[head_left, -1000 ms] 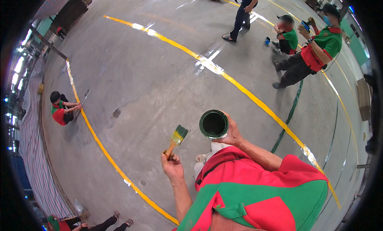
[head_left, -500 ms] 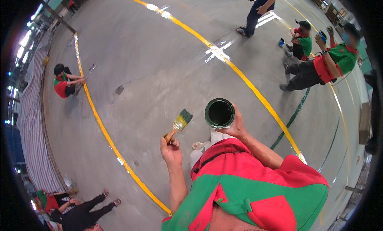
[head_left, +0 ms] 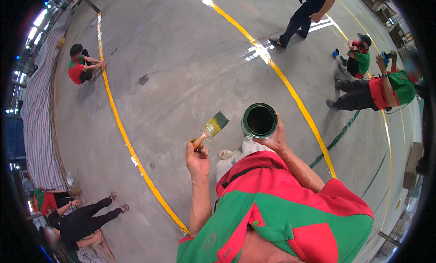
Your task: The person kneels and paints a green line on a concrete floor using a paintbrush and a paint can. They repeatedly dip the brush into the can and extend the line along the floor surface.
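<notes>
My left hand (head_left: pixel 198 159) is closed round the wooden handle of a flat paintbrush (head_left: pixel 210 129). The brush tilts up to the right, its bristles dark green at the tip and yellow toward the metal band. In my right hand (head_left: pixel 276 138) is an open paint can (head_left: pixel 259 120), gripped from its right side. Dark green paint shows inside, and green smears coat the rim. Brush and can are apart, both held in front of my body above the grey floor.
Yellow lines (head_left: pixel 290 88) cross the grey floor (head_left: pixel 159 104). A green line (head_left: pixel 338 138) runs off to the right. One person crouches (head_left: pixel 81 65) at the left line; others (head_left: pixel 359 58) sit or stand at right. A walking person (head_left: pixel 299 17) is ahead; people (head_left: pixel 86 226) are lower left.
The brush and the can have shifted slightly to the right in view, still in my hands. The floor lines have slid right and the walking person has taken a step.
</notes>
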`<control>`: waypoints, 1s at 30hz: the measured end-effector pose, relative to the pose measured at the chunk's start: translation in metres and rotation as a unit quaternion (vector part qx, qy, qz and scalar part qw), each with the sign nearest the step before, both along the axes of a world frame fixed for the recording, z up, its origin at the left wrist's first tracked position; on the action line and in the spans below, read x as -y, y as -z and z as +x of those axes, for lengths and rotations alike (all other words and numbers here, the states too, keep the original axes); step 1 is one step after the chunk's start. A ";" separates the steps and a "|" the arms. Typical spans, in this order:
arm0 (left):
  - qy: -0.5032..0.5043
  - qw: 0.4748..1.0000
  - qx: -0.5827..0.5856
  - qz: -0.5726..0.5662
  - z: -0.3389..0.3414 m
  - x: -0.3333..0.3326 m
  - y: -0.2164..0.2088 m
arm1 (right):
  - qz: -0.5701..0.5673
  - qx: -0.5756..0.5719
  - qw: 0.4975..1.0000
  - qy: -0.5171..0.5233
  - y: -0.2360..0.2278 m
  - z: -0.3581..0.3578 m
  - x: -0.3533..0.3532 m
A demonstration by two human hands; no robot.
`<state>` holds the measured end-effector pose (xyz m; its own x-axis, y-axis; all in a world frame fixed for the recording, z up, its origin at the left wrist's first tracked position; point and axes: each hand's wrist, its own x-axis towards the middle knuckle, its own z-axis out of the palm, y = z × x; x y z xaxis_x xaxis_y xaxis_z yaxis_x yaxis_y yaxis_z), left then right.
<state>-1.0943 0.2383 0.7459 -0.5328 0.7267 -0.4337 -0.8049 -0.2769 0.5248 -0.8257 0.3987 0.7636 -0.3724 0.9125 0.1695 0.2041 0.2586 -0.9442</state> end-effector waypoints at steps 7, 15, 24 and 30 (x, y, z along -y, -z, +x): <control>0.008 1.000 -0.005 0.014 0.001 0.001 -0.002 | 0.009 0.018 1.000 0.004 0.002 0.001 -0.001; 0.006 1.000 -0.006 0.013 0.001 0.001 -0.003 | 0.024 0.025 0.999 0.009 -0.002 -0.001 -0.001; 0.003 1.000 -0.007 0.021 0.003 0.000 -0.005 | 0.023 0.043 0.999 0.010 -0.006 -0.003 -0.002; 0.002 1.000 -0.008 0.025 0.004 0.000 -0.007 | 0.025 0.040 0.999 0.007 -0.011 -0.003 -0.002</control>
<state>-1.0907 0.2381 0.7532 -0.5356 0.7494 -0.3892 -0.7982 -0.2988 0.5231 -0.8292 0.4006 0.7743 -0.3740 0.9088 0.1850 0.2832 0.3018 -0.9103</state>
